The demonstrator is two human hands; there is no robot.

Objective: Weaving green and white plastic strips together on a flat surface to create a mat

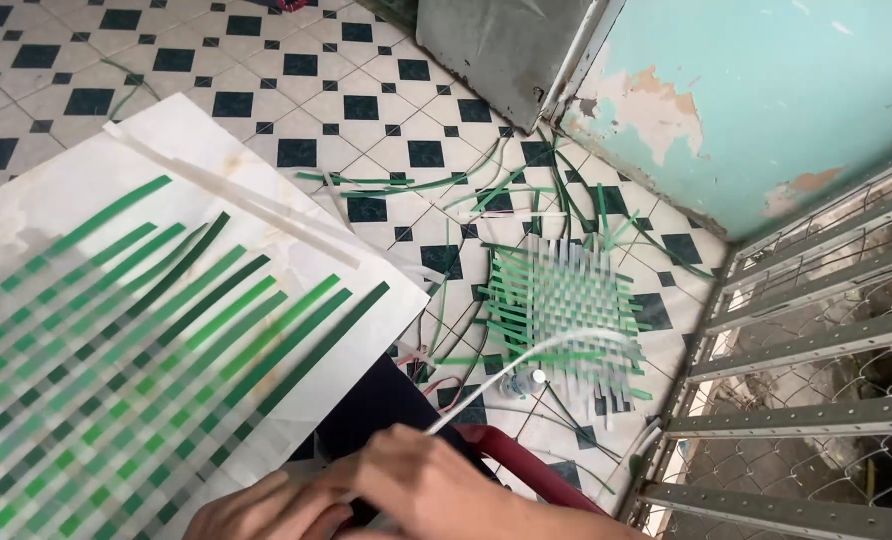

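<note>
A large white sheet (86, 190), woven through with light and dark green paper strips (166, 330), lies tilted across the left half of the view. My right hand (436, 485) is at the bottom centre, pinched on a long thin white strip (556, 345) that arcs up and to the right. My left hand (261, 515) sits beside it at the sheet's lower edge, fingers curled and touching the right hand. Its grip is hidden. A small green-and-white woven mat (561, 300) lies on the floor beyond the strip.
Loose green and white strips (406, 183) are scattered on the black-and-white tiled floor (296, 100). A red curved rim (526, 465) and dark cloth (376, 400) are under my hands. A peeling turquoise wall (766, 90) and a metal mesh gate (816, 330) close off the right.
</note>
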